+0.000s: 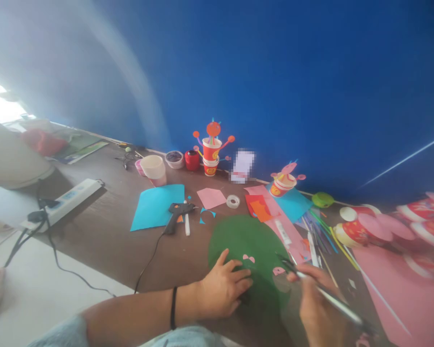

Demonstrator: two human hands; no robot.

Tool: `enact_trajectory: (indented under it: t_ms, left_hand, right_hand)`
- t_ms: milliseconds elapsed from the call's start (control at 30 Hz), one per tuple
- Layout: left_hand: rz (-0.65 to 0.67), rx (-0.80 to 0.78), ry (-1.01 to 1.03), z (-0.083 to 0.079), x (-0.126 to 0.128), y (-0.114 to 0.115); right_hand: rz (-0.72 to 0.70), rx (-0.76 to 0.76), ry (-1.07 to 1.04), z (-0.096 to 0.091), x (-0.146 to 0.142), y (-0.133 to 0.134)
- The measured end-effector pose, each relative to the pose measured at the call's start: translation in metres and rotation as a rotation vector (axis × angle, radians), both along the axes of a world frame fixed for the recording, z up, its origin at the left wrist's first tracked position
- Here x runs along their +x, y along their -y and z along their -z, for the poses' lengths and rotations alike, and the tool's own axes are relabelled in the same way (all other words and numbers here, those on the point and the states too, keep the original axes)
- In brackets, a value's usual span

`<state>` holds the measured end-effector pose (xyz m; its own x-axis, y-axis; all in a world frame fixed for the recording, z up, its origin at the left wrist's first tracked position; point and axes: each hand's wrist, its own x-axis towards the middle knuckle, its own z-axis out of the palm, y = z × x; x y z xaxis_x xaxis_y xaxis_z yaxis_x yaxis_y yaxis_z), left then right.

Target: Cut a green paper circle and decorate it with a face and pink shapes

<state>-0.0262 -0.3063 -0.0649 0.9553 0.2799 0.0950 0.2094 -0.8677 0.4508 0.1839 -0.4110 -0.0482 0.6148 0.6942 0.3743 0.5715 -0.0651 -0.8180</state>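
Observation:
My left hand [222, 288] lies on a green paper sheet [249, 243] on the brown table, fingers curled loosely with the fingertips pressing the paper. My right hand [316, 303] is closed around a thin pen-like stick [329, 295] whose dark tip points at the green sheet near a small pink cutout [278, 271]. Another pink heart-shaped cutout [249, 258] rests on the green paper just beyond my left fingers.
A black glue gun [179, 212] with its cord lies on blue paper [157, 206]. Tape roll [233, 201], pink paper [210, 197], decorated red cups [211, 154], coloured sticks [320, 231] and more cups at the right [361, 231] crowd the table. A power strip [70, 198] sits left.

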Motion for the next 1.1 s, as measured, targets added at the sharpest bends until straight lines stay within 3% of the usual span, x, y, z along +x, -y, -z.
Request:
enact_trajectory:
  t_ms: [133,300,533,1100]
  left_hand:
    - [-0.003,0.013,0.006,0.001,0.0,0.001]
    - [-0.025,0.026,0.023,0.002,-0.001,0.002]
    - [-0.011,0.039,0.034,0.004,0.0,0.001]
    - [-0.024,0.045,0.009,0.004,0.0,0.001]
  right_hand:
    - [-0.16,-0.087,-0.178,0.027,-0.017,-0.036]
    - [-0.215,-0.133,-0.181,0.044,-0.025,-0.041]
    - [-0.251,-0.178,-0.069,0.044,-0.024,-0.043]
    - [-0.268,-0.206,-0.018,0.04,-0.025,-0.044]
